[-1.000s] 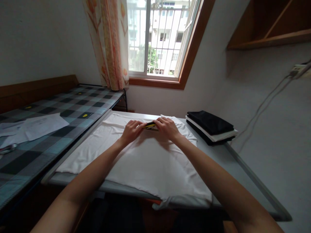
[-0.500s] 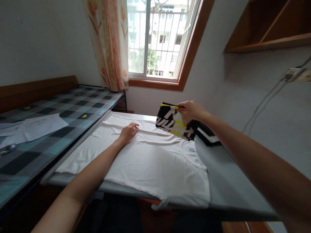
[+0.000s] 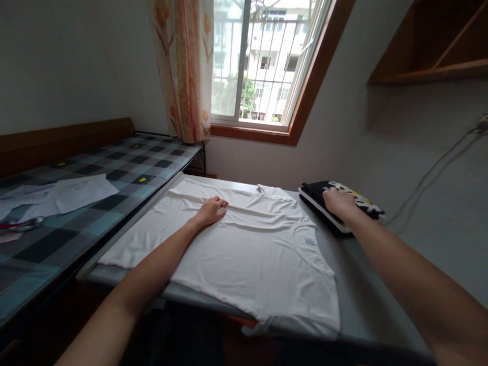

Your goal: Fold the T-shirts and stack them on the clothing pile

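Observation:
A white T-shirt lies spread on the grey table, its neckline toward the right. Resting on the shirt's upper middle is my left hand, its fingers loosely curled together; whether cloth is pinched under them is hidden. My right hand is on a dark folded garment with white and yellow print, gripping its near part. That garment lies on top of a stack of folded black and white clothes at the table's right back.
On the left stands a bed with a checked mattress, with papers on it. A barred window and curtain are behind the table. A wooden shelf hangs at upper right.
My right hand has moved right with the printed garment, from above the shirt onto the stack. The shirt's far sleeve now shows. My left hand stays on the shirt. The view has shifted slightly.

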A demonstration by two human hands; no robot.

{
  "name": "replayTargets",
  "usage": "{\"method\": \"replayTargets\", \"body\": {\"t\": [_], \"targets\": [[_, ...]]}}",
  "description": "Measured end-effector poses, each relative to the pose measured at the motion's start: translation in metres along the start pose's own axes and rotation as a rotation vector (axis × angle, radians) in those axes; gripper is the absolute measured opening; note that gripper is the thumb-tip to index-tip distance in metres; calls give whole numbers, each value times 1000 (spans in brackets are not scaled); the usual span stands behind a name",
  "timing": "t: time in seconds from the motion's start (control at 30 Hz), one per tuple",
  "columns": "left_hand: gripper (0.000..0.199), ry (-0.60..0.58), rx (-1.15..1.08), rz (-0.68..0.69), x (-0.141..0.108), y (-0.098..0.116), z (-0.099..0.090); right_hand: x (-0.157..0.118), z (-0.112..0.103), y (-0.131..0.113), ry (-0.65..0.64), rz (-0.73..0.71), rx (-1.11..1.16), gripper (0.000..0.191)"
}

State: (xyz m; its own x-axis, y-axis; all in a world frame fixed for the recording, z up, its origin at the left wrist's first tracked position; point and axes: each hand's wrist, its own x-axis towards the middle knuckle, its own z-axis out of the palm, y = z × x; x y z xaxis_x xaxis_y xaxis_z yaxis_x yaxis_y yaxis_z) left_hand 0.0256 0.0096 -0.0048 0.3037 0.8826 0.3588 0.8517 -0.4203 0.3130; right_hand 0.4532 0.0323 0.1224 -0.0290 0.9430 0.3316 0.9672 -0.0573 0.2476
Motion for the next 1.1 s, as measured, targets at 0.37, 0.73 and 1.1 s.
{"method": "replayTargets", "body": {"t": [0.37,0.73,1.1], "targets": [[28,-18,27,-1,0,2,-1,-12,18,7,49,34,-26,31],[69,-123,211,-157,-5,11,-2,-86,44,-86,-267,-194,224,66],[78,-237,254,-277,3,11,1,-97,67,-113,-362,-162,277,67]]}}
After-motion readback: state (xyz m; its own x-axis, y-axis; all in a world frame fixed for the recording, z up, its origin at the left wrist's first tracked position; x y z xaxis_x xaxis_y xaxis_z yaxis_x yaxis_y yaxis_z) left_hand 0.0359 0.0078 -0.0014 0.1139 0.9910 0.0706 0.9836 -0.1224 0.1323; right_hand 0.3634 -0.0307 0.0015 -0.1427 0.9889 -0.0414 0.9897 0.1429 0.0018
